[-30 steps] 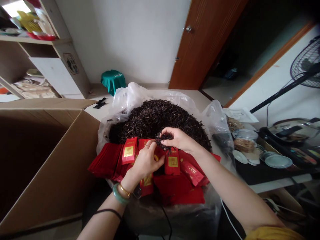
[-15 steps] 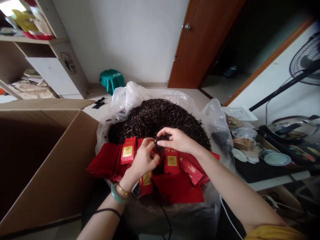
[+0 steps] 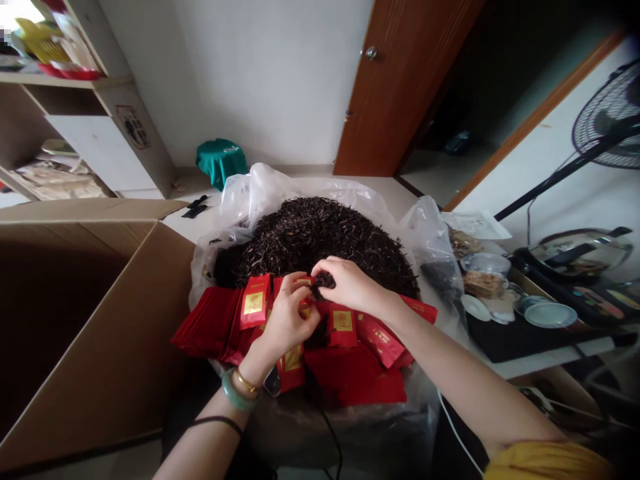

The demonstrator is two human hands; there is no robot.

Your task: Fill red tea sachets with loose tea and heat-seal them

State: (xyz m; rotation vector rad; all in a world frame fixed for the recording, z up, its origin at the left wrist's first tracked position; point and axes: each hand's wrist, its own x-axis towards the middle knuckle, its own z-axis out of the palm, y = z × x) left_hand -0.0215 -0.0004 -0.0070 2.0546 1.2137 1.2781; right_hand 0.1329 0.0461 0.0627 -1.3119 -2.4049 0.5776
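At my left side stands an open cardboard box (image 3: 125, 313); its stiff wall could disturb my elbow. Beside it, a row of red packets (image 3: 200, 327) leans closely together. My left hand (image 3: 285, 319) seems to grasp one small packet (image 3: 306, 309), in front of the leaf pile (image 3: 325, 230). This packet looks light, soft and a little slippery, so its upper edge is the better place to take. My right hand (image 3: 350, 285) has its grip closed on dark dry leaves (image 3: 326, 281); they must be light and brittle, and need gentle fingers. Farther right, the crumpled plastic bag (image 3: 433, 233) rises, then comes the counter (image 3: 555, 353) with a clear jar (image 3: 487, 265).
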